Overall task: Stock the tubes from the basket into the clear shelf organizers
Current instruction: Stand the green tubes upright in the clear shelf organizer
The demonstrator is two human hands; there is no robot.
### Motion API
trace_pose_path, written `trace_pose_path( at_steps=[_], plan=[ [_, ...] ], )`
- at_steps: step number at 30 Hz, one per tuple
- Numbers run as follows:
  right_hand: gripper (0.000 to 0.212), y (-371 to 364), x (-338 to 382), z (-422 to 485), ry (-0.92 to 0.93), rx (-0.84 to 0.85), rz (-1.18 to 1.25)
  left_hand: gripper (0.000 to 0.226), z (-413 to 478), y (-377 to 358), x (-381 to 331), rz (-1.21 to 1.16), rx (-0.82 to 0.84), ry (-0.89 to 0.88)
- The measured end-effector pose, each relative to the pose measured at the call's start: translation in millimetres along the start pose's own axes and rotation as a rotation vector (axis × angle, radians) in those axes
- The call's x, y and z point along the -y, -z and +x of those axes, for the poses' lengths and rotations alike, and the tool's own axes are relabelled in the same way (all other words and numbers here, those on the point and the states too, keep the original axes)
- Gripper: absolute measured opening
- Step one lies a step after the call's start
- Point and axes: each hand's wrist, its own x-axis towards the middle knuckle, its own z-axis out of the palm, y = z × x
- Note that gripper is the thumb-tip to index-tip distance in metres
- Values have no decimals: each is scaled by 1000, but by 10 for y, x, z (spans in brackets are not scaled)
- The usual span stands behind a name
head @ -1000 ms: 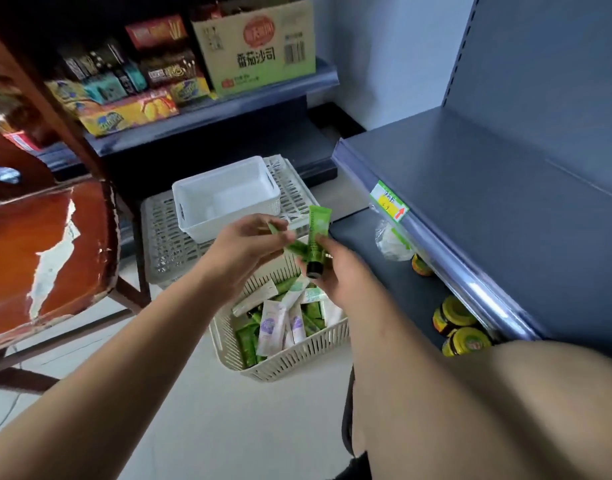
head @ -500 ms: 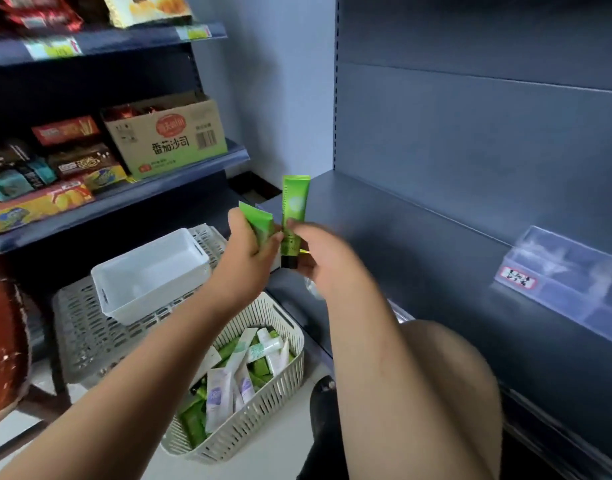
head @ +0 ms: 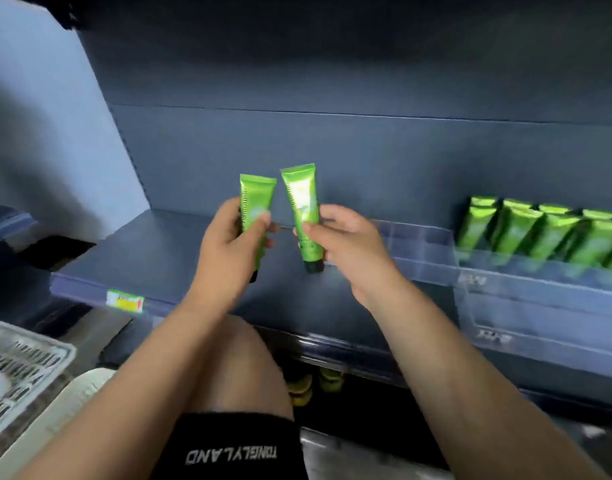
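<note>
Left hand (head: 228, 244) grips one green tube (head: 255, 209), right hand (head: 346, 242) pinches another green tube (head: 302, 206), both upright, caps down, above the dark shelf (head: 152, 251); clear organizers (head: 505, 285) sit at right, holding stocked tubes (head: 539, 233).

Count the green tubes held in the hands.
2: the left tube in the left hand, the right tube in the right hand, caps down. Stocked tubes in the clear organizer are excluded.

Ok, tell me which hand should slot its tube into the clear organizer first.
Right, probably. The right hand grips its green tube cap-down beside the clear organizer's empty end; the left hand, holding the other tube, is farther away with the right hand between.
</note>
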Motion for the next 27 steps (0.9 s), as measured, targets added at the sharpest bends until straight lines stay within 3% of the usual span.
trace_pose_path(
  at_steps=[4, 7, 12, 15, 16, 20, 24, 27],
  plan=[
    [19, 907, 147, -305, 73, -158, -111, 14, -173, -871, -10, -103, 156, 97],
    [12, 1482, 150, -589, 145, -298, -158, 12, -380, -1468, -63, -193, 254, 132],
    [24, 2371, 39, -1104, 118, -458, -117, 10, -627, -2174, -49, -268, 377, 136],
    [25, 2809, -31, -1333, 106, -563, -114, 52, -689, -2466, -33, -277, 424, 118],
    [27, 2918, -56, -1376, 107, -593, -108, 54, -694, -2553, -31, -283, 434, 116],
    [38, 3195, -115, -1370, 144, -693, -80, 18, -667, -2842, -100, -317, 417, 122],
    [31, 3373, -130, -1197, 185, -689, -119, 43, -464, -3057, -69, -326, 417, 79],
    [30, 3479, -134, -1038, 191, -655, -144, 33, -338, -3180, -31, -302, 413, 80]
  ],
)
